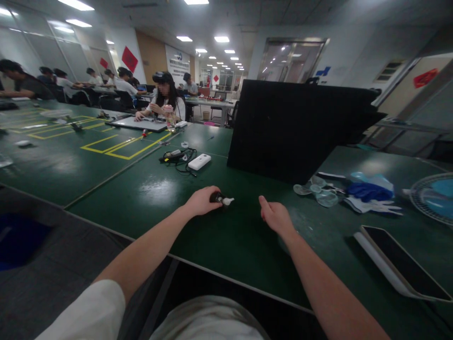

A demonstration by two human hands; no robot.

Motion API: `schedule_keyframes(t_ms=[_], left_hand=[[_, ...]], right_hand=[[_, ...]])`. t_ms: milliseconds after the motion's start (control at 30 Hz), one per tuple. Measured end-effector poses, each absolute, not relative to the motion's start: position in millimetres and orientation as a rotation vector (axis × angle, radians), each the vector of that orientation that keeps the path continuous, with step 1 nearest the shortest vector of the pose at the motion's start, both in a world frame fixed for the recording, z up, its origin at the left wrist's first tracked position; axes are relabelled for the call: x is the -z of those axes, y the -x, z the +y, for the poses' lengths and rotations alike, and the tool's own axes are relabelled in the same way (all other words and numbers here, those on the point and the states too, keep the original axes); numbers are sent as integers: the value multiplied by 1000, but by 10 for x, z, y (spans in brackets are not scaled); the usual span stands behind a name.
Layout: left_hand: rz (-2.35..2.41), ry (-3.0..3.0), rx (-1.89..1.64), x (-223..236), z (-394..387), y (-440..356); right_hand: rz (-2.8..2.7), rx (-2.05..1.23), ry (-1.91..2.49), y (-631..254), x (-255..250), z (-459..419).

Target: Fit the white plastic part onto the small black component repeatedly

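My left hand (203, 201) is closed around a small dark bottle-like thing with a white, spout-like tip (227, 201), just above or on the green table. That tip points right, toward my other hand; its exact kind is too blurred to tell. To the right, my right hand (278, 216) is apart from it, fingers curled in and thumb side up. Whatever those fingers may hold is hidden from view.
Ahead stands a large black panel (279, 127). A white power bank (200, 162) and black cables (180, 158) lie front left. On the right are clear plastic cups (323, 194), blue-and-white gloves (371, 192), a round mesh basket (419, 208) and a tablet-like device (403, 262). A person sits across.
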State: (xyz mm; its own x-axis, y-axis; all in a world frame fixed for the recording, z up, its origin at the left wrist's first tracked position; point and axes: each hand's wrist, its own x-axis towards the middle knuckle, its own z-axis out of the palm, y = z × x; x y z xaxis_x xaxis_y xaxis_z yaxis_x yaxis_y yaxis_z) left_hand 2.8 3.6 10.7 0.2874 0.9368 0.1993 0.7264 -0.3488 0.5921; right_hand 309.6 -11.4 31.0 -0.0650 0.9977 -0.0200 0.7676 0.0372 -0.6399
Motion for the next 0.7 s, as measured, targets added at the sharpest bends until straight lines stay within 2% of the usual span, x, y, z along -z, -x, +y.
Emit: schedule_keyframes(t_ms=[233,433,533,600,700], left_hand=[[2056,-1980,-895,27,158,908],[2051,-2419,-707,-121,12,1088],[2085,-2443,-640,-140,-28,1098],[2165,-2340,-754,-106,-5,1151],[2343,-1949,-1101,-26,135,1282]], right_hand=[[-1906,-734,1778,-3080,-278,-107],[-1861,-869,1713,-3071,-288,-93],[-1844,-912,1699,-3081,-317,-97],[-1834,-924,1700,-3082,-330,-101],[-1817,-922,1711,-3078,-324,-99]])
